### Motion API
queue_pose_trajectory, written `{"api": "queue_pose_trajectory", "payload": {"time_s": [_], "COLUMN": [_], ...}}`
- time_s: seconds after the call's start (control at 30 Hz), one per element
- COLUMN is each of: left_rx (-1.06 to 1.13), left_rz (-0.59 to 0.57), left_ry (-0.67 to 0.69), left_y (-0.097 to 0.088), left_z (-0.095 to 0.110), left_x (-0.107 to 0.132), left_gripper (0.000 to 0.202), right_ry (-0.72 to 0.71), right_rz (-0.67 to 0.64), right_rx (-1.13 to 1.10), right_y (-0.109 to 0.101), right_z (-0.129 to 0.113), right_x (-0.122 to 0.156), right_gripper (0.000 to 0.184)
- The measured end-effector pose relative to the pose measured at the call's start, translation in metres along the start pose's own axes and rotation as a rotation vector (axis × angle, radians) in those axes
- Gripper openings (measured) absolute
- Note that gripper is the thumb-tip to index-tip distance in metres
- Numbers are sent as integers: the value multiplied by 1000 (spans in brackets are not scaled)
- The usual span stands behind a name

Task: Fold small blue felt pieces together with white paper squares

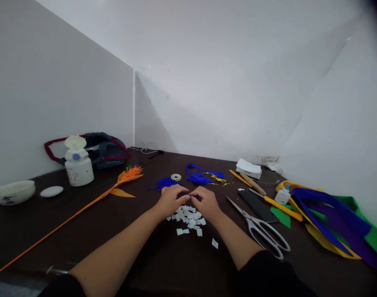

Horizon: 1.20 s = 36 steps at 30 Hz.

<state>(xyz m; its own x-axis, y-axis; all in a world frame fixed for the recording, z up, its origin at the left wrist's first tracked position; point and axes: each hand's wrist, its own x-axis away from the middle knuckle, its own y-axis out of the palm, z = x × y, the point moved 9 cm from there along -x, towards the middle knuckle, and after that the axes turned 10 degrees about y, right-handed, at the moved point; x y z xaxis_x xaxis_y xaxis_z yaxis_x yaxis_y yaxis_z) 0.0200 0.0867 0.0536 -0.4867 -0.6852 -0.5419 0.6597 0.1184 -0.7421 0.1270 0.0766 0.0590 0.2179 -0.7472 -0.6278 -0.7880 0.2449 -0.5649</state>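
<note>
My left hand (171, 199) and my right hand (207, 202) meet at the fingertips in the middle of the dark table. Both are closed in a pinch, and whatever lies between the fingers is too small to make out. Just below them is a loose pile of small white squares (188, 215), with a few scattered toward me. Behind my left hand lies a heap of blue snippets (166, 182), beside a small round yellow-rimmed spool (176, 177). Blue crepe paper pieces (199, 178) and thin yellow strips (218, 179) lie beyond my right hand.
Scissors (253, 225), a black case (258, 206), a yellow-handled cutter (283, 208), a glue bottle (283, 195) and coloured paper rolls (337, 222) are on the right. An orange paper flower (120, 181), a white bottle (79, 169) and a bowl (15, 192) stand left. Walls border the table.
</note>
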Motion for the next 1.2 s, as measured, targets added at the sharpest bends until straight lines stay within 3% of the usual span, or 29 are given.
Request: {"api": "queue_pose_trajectory", "payload": {"time_s": [0.13,0.27,0.4,0.53,0.6,0.67,0.83,0.97,1.07,1.2], "left_rx": [195,249,24,-295,-330,-268,56,82,-35,-224], "left_rz": [-140,-150,-96,14,34,21,-116,-107,-77,13], "left_ry": [-71,-123,-53,140,169,134,-11,-87,-37,95], "left_y": [19,24,12,-6,-9,-8,11,15,13,4], "left_z": [-12,-17,-8,18,22,16,-7,-15,-8,9], "left_x": [-1,0,-1,1,2,1,-2,-3,-4,-3], "left_gripper": [32,23,17,17,18,18,30,25,19,8], "right_ry": [-286,-350,-190,250,375,343,29,-115,-25,256], "right_rz": [-6,-12,-17,-32,-43,-18,45,4,-10,-55], "right_rx": [272,325,101,-207,-276,-253,-35,66,8,-167], "right_y": [3,4,1,9,13,10,-3,-1,-1,2], "right_z": [-21,-25,-15,24,35,32,1,-10,1,27], "right_x": [6,8,3,-2,1,0,1,4,2,1], "right_gripper": [17,19,13,10,13,12,10,12,9,9]}}
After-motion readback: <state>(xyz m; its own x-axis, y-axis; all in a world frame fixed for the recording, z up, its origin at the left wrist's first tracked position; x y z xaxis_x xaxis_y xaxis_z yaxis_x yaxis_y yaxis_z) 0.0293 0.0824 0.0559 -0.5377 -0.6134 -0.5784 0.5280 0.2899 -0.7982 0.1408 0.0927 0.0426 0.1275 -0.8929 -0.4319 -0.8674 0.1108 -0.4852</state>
